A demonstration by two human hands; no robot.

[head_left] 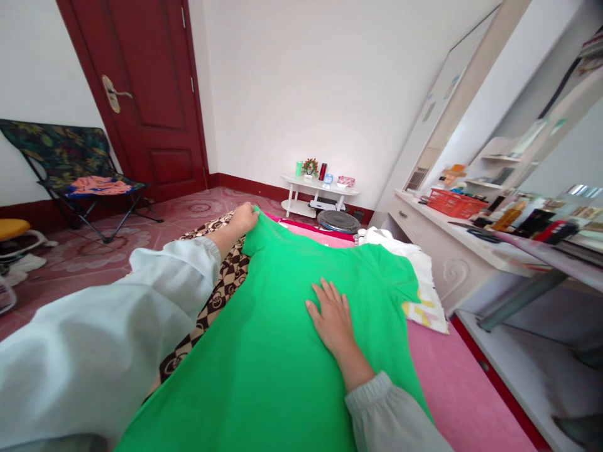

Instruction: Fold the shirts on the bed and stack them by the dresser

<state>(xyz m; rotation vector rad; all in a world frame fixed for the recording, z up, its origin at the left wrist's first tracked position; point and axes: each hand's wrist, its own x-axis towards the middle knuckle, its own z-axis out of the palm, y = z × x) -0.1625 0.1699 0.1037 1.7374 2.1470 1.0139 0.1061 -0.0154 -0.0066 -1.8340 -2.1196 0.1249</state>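
Green shirt (pixel 292 326) lay spread across a pink cover (pixel 464 380).
At the shirt's far left corner, the left hand (pixel 245 218) was stretched forward, its fingers closed on the fabric; on the shirt's chest, the right hand (pixel 333 317) rested palm down, fingers slightly spread, gripping nothing. Brown patterned cloth (pixel 230 282) showed along the shirt's left side, and white cloth (pixel 431 311) lay partly beneath its far right corner.

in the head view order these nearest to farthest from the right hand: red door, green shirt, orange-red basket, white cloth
1. Green shirt: directly under the right hand, touching it.
2. White cloth: just right, partly under the shirt's sleeve.
3. Orange-red basket: farther right, on the white dresser.
4. Red door: far left, at the back.
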